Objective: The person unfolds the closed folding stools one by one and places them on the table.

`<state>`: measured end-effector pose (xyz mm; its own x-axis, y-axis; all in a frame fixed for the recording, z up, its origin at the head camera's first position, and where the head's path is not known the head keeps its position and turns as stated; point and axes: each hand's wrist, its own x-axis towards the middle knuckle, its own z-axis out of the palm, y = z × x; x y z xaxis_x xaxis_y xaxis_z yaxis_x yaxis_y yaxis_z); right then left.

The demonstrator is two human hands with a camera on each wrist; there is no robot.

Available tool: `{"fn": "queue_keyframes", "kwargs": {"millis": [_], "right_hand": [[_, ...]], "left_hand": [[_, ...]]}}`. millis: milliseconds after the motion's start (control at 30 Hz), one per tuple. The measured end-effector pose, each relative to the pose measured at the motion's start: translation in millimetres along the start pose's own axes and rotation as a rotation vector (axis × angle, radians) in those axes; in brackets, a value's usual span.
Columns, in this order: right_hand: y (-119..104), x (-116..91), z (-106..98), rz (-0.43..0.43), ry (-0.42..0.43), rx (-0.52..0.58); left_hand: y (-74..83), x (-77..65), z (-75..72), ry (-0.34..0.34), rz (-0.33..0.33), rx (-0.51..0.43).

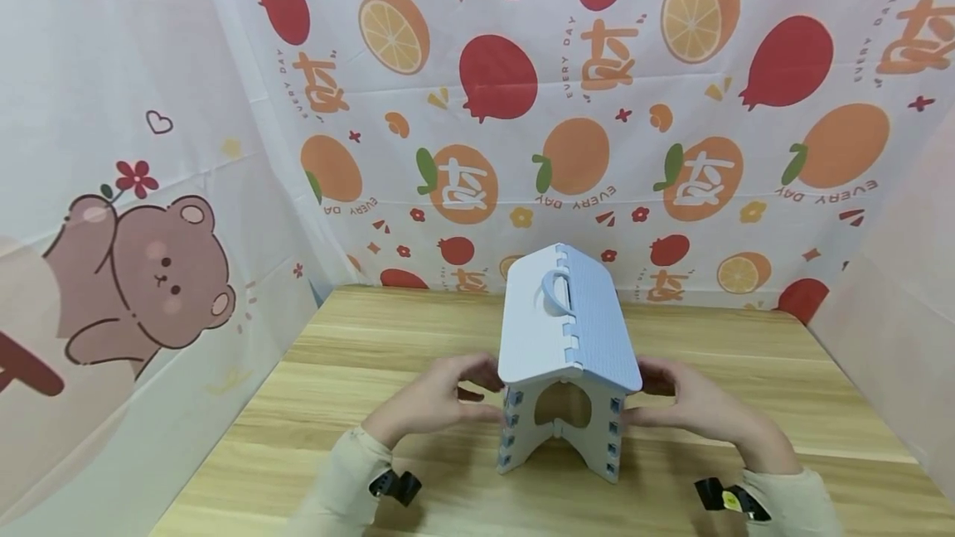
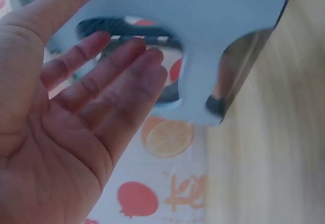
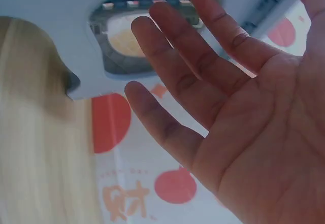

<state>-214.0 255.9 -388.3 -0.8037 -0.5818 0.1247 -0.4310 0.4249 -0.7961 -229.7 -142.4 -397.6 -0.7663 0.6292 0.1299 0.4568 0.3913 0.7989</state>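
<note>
A small plastic toy house stands upright on the table, its pale gabled roof [image 1: 533, 338] topped by a loop handle along the ridge. Under the roof, the white front wall [image 1: 525, 442] has a rounded opening and slotted corner joints. My left hand [image 1: 436, 400] is at the house's left side, fingertips right at the wall. On the opposite side, my right hand [image 1: 705, 404] mirrors it with thumb and fingers spread. Both wrist views show extended, relaxed fingers before the openings in the bluish side walls [image 2: 228, 10], [image 3: 45, 5]; neither hand curls round the house.
The wood-grain table [image 1: 358, 338] reaches back to a hanging fabric sheet [image 1: 492, 247] printed with fruit. Another sheet with a bear print [image 1: 172, 272] hangs on the left, and a plain pale one [image 1: 903, 288] on the right. Black straps [image 1: 395, 486] circle the wrists.
</note>
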Motion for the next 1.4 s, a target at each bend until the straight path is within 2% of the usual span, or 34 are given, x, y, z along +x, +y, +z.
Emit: {"fn": "queue_keyframes", "kwargs": {"millis": [100, 267, 400, 567, 800, 1067, 1400], "right_hand": [[-3, -4, -11, -0.006, 0.066, -0.056], [-13, -2, -25, -0.010, 0.215, -0.169], [-25, 8, -27, -0.004, 0.264, -0.209], [-38, 24, -24, 0.012, 0.265, -0.272], [-42, 45, -13, -0.007, 0.233, -0.329], [-43, 48, -4, 0.001, 0.220, -0.309], [-44, 49, -4, 0.016, 0.224, -0.283]], "left_hand": [[5.1, 1.2, -12.1, 0.074, 0.017, 0.036], [19.6, 11.2, -25.6, 0.239, 0.067, 0.133], [34.1, 23.4, -25.8, 0.297, 0.063, 0.223], [47.6, 40.8, -19.4, 0.280, 0.058, 0.294], [50.8, 57.4, -9.5, 0.244, 0.028, 0.288], [49.6, 61.2, -5.7, 0.232, 0.019, 0.308], [50.4, 63.3, -6.9, 0.238, -0.007, 0.293]]}}
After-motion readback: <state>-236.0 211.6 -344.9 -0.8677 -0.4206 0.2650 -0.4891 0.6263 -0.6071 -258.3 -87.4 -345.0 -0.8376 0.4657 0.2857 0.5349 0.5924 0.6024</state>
